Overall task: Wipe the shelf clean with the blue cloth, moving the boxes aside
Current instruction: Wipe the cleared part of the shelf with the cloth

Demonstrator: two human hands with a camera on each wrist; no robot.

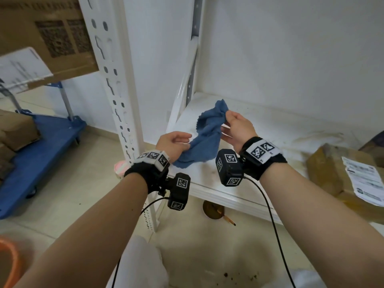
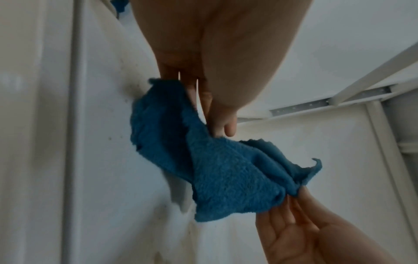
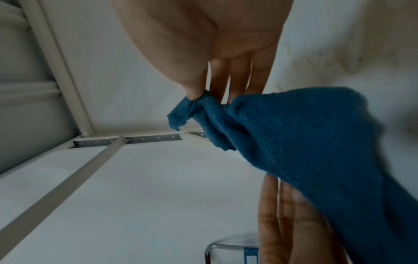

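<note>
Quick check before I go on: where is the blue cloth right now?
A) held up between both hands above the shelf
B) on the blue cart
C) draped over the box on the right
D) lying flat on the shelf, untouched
A: the left hand and the right hand each pinch an end of the cloth, which hangs between them above the shelf.

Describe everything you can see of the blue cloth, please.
The blue cloth is a small terry-like rag with rough, frayed edges, crumpled and not spread flat. It hangs stretched between two hands above the left end of the white shelf. The right hand pinches its upper corner between thumb and fingers; the left hand holds its lower part. Whether its lowest edge touches the shelf cannot be told.
</note>
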